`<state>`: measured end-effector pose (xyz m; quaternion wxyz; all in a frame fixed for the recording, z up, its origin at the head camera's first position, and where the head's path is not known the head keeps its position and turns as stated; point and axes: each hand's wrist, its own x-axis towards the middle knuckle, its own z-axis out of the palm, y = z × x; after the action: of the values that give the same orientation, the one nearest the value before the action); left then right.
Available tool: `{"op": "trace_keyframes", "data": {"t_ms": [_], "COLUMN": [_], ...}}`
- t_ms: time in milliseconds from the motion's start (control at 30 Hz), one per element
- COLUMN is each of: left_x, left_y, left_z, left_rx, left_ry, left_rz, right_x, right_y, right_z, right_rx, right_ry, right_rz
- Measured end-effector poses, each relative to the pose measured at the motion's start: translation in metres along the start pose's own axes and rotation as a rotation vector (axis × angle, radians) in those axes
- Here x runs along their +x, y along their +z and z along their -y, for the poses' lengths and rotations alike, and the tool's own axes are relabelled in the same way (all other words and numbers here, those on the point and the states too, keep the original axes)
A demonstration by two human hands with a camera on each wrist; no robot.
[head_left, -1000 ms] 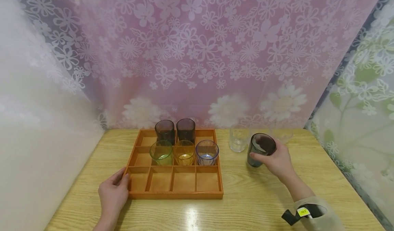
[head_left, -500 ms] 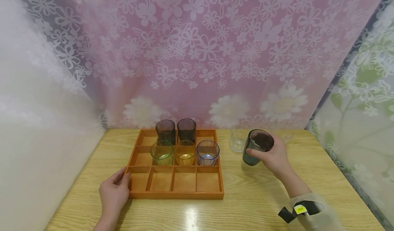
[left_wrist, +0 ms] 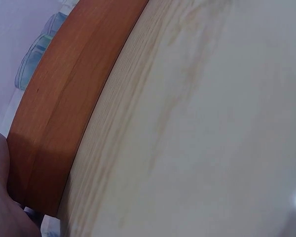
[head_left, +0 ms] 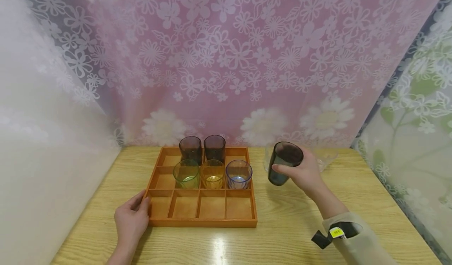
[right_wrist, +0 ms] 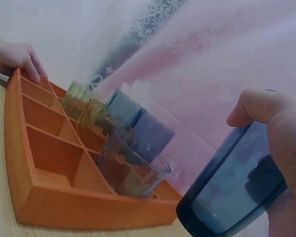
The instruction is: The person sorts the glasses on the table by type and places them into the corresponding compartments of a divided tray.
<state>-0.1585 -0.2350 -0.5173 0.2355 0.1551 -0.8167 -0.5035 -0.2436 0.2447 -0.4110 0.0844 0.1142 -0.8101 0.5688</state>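
My right hand (head_left: 306, 174) grips a dark smoky drinking glass (head_left: 282, 165) by its side. The glass tilts, its base off the table, to the right of the wooden divided tray (head_left: 203, 222). With thumb and fingers, my left hand (head_left: 132, 217) pinches the tray's front left corner, which also shows in the left wrist view. Two dark glasses (head_left: 214, 149) stand in the tray's back row. A green glass (head_left: 186, 175), a yellow glass (head_left: 212, 175) and a blue-rimmed glass (head_left: 239, 175) fill part of the middle row. The front row's compartments hold nothing.
Clear glasses (head_left: 323, 161) stand at the back right of the wood-grain table (head_left: 282, 225), partly hidden behind my right hand and the dark glass. A pink flowered curtain (head_left: 219, 61) closes off the back, and pale sheets hang on both sides.
My right hand has lifted the dark glass and carried it left toward the tray, tilting it. My left hand stays at the tray's corner.
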Motion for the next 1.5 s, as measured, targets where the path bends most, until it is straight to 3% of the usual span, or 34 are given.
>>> {"op": "trace_keyframes", "data": {"t_ms": [333,800,1133,1500], "left_x": [0.0,0.001,0.001,0.001], "left_y": [-0.001,0.0,0.0,0.0], "left_z": [0.0,0.002,0.002,0.0], "left_rx": [-0.001,-0.018,-0.026,-0.034], "left_ry": [-0.005,-0.008,-0.008,-0.019], "left_rz": [0.002,-0.019,-0.012,-0.011], "right_x": [0.021,0.058,0.077,0.096], "right_y": [0.013,0.044,0.06,0.083], "right_z": [0.018,0.028,0.019,0.005], "right_rx": [-0.017,0.097,0.066,0.129], "right_ry": [-0.007,-0.013,0.001,0.055], "right_rz": [0.004,0.049,0.004,0.019]}}
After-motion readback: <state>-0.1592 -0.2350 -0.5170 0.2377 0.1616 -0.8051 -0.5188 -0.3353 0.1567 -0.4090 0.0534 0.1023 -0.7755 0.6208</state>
